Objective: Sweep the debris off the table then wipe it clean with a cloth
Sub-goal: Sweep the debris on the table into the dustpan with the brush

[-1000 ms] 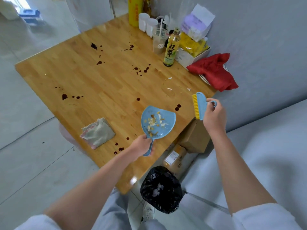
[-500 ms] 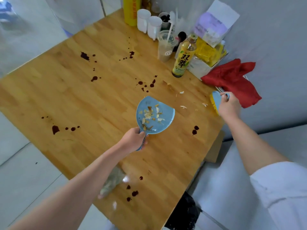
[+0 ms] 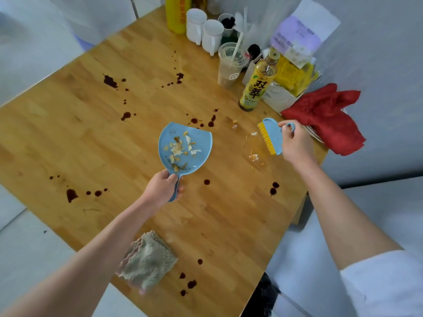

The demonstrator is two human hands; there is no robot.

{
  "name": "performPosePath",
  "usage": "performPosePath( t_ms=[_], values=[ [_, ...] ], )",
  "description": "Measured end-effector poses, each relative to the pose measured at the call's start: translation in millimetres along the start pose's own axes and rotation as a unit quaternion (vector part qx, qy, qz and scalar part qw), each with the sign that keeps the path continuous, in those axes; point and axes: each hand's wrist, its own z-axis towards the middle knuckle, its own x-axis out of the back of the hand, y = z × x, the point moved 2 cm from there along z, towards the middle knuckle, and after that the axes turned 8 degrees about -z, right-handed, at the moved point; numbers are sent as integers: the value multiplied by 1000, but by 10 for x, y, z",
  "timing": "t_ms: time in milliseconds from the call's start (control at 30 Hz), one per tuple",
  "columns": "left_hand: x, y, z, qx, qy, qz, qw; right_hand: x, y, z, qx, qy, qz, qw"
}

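Sweeping is part done: left hand (image 3: 161,185) grips the dustpan (image 3: 185,148) mid-tabletop, already holding scraps, right hand (image 3: 295,143) grips the brush (image 3: 271,135) beside remaining debris (image 3: 253,157) near the right edge, apparently eggshell; stains persist, and the cloth (image 3: 147,259) lies unused at the near edge.

bottle (image 3: 258,86) label – 双萃, purple packet (image 3: 295,40) – TISSUE

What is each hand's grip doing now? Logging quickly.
Left hand: closed on the blue dustpan handle.
Right hand: closed on the blue hand brush.
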Motion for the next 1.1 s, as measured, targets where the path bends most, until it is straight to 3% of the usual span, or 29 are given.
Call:
performPosePath(
  t_ms=[233, 400, 633, 967, 1100],
  values=[
    [295, -23, 39, -5, 30, -34, 999, -278, -387, 426, 87, -58, -33, 994],
    [440, -99, 26, -4, 49, -26, 998, -460, -385, 272, 86, -114, -10, 990],
    [390, -133, 48, 10, 69, -57, 996, -211, -158, 43, 90, -134, -4, 987],
    [318, -94, -19, 6, 60, -67, 996, -737, -933, -172, 173, -172, 40, 969],
    [331, -103, -18, 8, 57, -71, 996, -854, -1003, -173, 182, -183, 2, 966]
  ],
)
